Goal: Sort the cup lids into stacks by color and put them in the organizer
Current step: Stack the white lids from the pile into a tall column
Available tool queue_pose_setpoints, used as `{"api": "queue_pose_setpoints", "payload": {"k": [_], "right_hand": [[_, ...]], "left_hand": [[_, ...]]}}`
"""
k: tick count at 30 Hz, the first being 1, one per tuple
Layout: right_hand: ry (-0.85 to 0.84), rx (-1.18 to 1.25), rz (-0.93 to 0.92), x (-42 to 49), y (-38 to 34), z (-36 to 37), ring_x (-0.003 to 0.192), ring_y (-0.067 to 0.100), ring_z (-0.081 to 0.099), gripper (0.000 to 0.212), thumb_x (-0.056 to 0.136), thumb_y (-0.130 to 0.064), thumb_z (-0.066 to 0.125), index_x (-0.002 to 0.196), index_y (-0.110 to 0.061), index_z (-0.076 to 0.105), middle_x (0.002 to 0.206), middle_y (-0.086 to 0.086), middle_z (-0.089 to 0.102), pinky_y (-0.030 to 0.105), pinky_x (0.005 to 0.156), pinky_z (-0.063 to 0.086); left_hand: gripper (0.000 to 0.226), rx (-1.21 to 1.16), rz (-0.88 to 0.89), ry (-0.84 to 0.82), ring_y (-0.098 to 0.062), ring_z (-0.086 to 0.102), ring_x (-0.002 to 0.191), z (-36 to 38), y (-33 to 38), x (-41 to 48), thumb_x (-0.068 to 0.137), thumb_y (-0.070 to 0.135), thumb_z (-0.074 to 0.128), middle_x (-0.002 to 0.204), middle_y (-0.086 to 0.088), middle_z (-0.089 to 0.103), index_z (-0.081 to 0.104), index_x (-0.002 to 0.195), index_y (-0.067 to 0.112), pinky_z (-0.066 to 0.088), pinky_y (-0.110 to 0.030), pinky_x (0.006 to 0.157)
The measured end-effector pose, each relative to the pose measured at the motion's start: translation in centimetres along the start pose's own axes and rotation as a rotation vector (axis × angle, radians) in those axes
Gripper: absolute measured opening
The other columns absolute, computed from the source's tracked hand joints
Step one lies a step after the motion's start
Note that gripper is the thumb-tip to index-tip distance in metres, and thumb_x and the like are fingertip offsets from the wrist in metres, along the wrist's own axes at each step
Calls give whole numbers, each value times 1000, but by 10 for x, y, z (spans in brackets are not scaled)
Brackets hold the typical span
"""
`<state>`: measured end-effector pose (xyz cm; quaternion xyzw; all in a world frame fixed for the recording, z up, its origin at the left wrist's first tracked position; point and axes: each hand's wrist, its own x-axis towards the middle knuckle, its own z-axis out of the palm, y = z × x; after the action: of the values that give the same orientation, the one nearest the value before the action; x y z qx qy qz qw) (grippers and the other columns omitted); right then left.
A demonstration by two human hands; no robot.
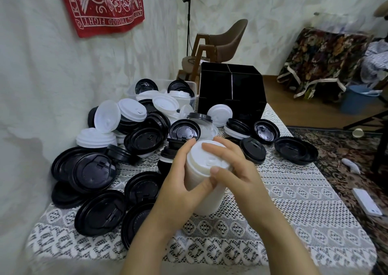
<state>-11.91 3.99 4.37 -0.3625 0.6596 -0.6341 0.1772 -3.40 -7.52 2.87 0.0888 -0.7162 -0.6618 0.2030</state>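
Observation:
A tall stack of white lids (pixel 206 199) is held in the middle of the table. My left hand (pixel 178 182) grips its left side, thumb across the front. My right hand (pixel 233 169) curls over the top white lid (pixel 204 153), fingers on its upper face. A heap of black lids (pixel 94 169) and white lids (pixel 107 117) covers the table's left and back. The black organizer (pixel 231 89) stands at the back, its compartments dark and showing no lids inside.
A clear plastic tub (pixel 134 89) with several lids sits behind the heap. More black lids (pixel 296 150) lie at the right on the lace tablecloth (pixel 294 222). A chair (pixel 226 41) stands behind the table. A white phone (pixel 366 201) lies on the carpet at right.

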Motion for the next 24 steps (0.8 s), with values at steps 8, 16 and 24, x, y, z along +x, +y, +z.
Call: {"api": "queue_pose_setpoints", "payload": {"k": [8, 16, 24], "right_hand": [[128, 117, -32, -9, 13, 10, 121, 9, 54, 40, 66, -48, 70, 105, -43, 66, 130, -20, 54, 32, 95, 50], [133, -73, -52, -7, 21, 13, 113, 14, 57, 51, 62, -48, 75, 109, -47, 53, 125, -14, 53, 38, 94, 50], [125, -92, -63, -4, 22, 13, 112, 11, 55, 51, 61, -49, 73, 107, -51, 51, 124, -18, 50, 32, 90, 49]], "left_hand": [[78, 50, -2, -61, 2, 50, 123, -7, 1, -3, 66, 45, 69, 130, 29, 52, 34, 136, 47, 46, -23, 99], [32, 669, 43, 529, -4, 50, 101, -35, -6, 14, 86, 5, 59, 111, 10, 56, 60, 116, 18, 36, -17, 86], [19, 936, -91, 447, -17, 53, 105, -45, -23, 29, 88, 24, 64, 107, 5, 57, 65, 106, 18, 39, -27, 81]]}}
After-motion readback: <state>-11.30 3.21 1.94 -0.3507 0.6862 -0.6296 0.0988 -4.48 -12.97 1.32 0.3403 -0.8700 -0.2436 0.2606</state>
